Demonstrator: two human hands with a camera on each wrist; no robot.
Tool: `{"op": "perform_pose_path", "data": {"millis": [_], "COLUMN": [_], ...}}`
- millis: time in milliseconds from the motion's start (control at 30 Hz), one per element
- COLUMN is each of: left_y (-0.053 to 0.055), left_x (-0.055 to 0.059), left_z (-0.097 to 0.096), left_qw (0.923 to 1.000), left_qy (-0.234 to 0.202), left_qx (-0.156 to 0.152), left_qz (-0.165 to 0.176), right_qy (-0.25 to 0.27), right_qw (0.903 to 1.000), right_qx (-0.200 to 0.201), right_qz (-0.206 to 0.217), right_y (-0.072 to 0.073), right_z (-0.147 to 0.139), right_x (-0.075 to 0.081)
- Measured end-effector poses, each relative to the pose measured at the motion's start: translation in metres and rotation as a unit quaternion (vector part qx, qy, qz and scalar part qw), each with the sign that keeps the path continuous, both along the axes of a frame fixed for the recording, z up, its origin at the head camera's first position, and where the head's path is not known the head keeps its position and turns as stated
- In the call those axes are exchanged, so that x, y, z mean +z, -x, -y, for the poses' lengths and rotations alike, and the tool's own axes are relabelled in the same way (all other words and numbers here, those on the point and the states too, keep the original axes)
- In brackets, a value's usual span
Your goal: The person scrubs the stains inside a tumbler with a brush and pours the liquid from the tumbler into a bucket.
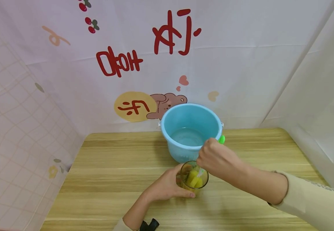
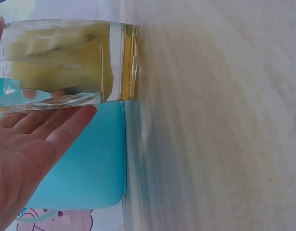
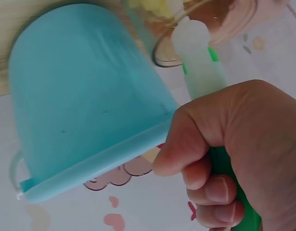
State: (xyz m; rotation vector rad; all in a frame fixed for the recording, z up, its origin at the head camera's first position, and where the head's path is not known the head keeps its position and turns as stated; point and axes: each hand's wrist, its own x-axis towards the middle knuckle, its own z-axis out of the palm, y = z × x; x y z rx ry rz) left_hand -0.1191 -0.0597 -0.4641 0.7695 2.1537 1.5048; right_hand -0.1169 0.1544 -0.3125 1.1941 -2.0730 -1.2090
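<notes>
My left hand [image 1: 167, 184] grips a clear drinking glass [image 2: 116, 62] from the side, thumb in front and fingers behind. The glass stands upright on the wooden table. Inside it is the yellow sponge head [image 1: 195, 181] of a cup brush, pressed low against the walls. Above the rim, my right hand [image 1: 219, 157] holds the brush by its white and green handle [image 3: 203, 72], fingers curled round the green part. The handle's green end [image 1: 222, 140] sticks out beyond the fist. In the left wrist view, yellowish sponge fills much of the glass.
Just behind the glass stands a light blue bucket [image 1: 181, 154] with some clear water [image 1: 188, 136] at the bottom. The wooden table [image 1: 112, 179] meets a white printed cloth [image 1: 227, 64] at the back. A black object [image 1: 149, 224] sits by the left wrist.
</notes>
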Motion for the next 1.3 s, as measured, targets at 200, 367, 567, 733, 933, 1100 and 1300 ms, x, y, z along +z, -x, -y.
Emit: {"op": "perform_pose_path", "data": {"millis": [200,367,567,733,933,1100,1300], "left_y": [0.0,0.0,0.0,0.0,0.0,-0.001,-0.001], "left_x": [0.001,0.001,0.001,0.003,0.004,0.004,0.003], "left_z": [0.0,0.0,0.0,-0.001,-0.002,-0.002,-0.002], "left_qw": [1.0,1.0,0.9998,0.9993,0.9992,0.9994,0.9996], "left_qy": [0.002,0.001,-0.004,-0.019,-0.022,-0.019,-0.017], "left_qx": [0.0,-0.001,-0.003,-0.006,-0.01,-0.009,-0.009], "left_qz": [-0.005,0.003,0.017,0.031,0.033,0.029,0.019], "right_qy": [-0.005,-0.004,-0.007,0.004,0.012,0.014,0.012], "right_qw": [0.9998,0.9997,0.9997,0.9999,0.9999,0.9998,0.9999], "right_qx": [0.003,0.006,0.006,0.002,-0.001,-0.005,-0.007], "right_qz": [-0.019,-0.023,-0.022,-0.016,-0.005,-0.009,-0.007], "right_y": [-0.008,-0.009,-0.003,0.004,0.006,0.009,0.012], "right_z": [0.007,0.016,0.022,0.022,0.02,0.018,0.013], "right_x": [0.008,0.011,0.013,0.013,0.013,0.011,0.007]}}
